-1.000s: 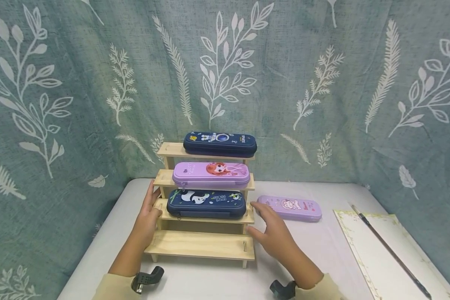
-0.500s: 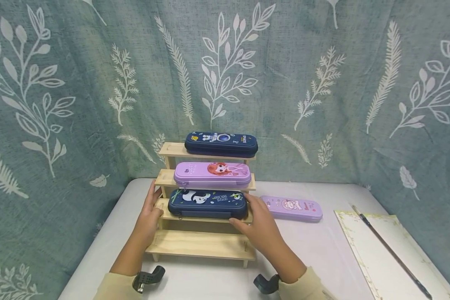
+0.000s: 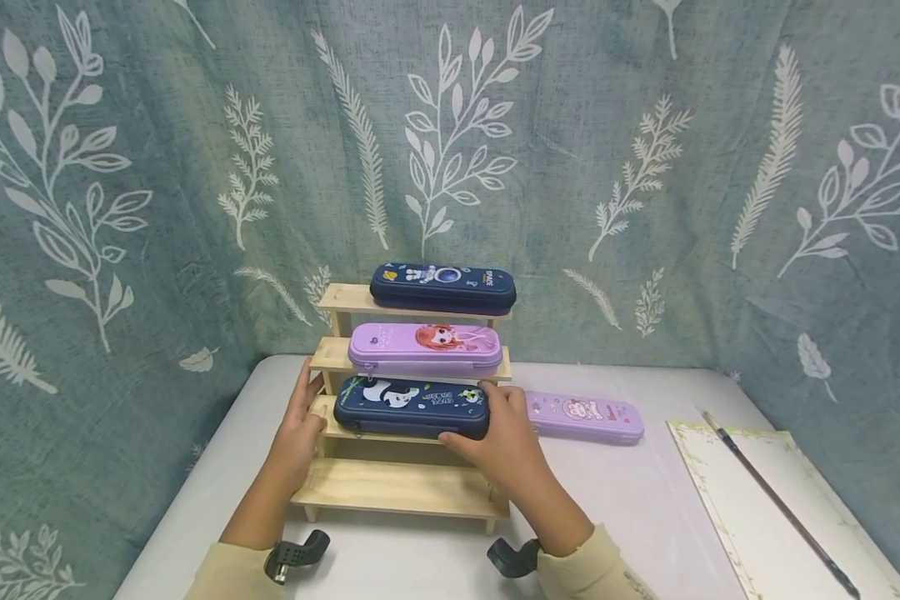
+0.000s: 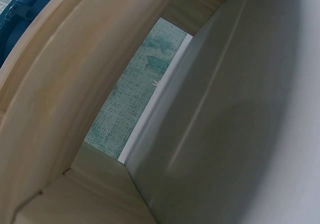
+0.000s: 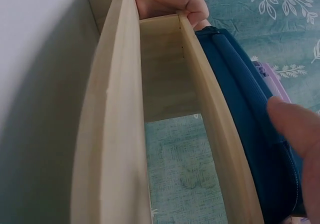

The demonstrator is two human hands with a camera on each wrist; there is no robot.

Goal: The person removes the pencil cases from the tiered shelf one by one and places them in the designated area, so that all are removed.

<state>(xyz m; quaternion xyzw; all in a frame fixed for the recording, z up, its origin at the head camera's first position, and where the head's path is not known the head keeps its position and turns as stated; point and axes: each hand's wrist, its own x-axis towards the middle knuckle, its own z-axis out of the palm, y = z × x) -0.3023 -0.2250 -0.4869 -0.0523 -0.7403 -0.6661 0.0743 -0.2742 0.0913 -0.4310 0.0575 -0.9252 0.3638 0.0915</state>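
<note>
A stepped wooden stand (image 3: 397,486) rises in tiers on the white table. On its second tier from the bottom lies a dark blue panda pencil case (image 3: 420,406); the right hand (image 3: 506,429) grips its right end, thumb on the front side and fingers at the top. The left hand (image 3: 294,433) holds the stand's left side, thumb near the shelf end. Higher up sit a pink-purple pencil case (image 3: 427,348) with a red-haired girl and a navy space pencil case (image 3: 442,287). In the right wrist view the thumb (image 5: 292,124) presses against the blue case (image 5: 250,129).
A lilac pencil case (image 3: 588,418) lies on the table (image 3: 615,500) right of the stand. Farther right, a long brush (image 3: 780,504) rests across a bordered paper sheet (image 3: 750,500). A green leaf-patterned cloth (image 3: 540,200) hangs behind and at both sides.
The right hand has moved left from beside the stand onto the panda pencil case and taken hold of its right end. The case has shifted slightly left. The left hand stays in place.
</note>
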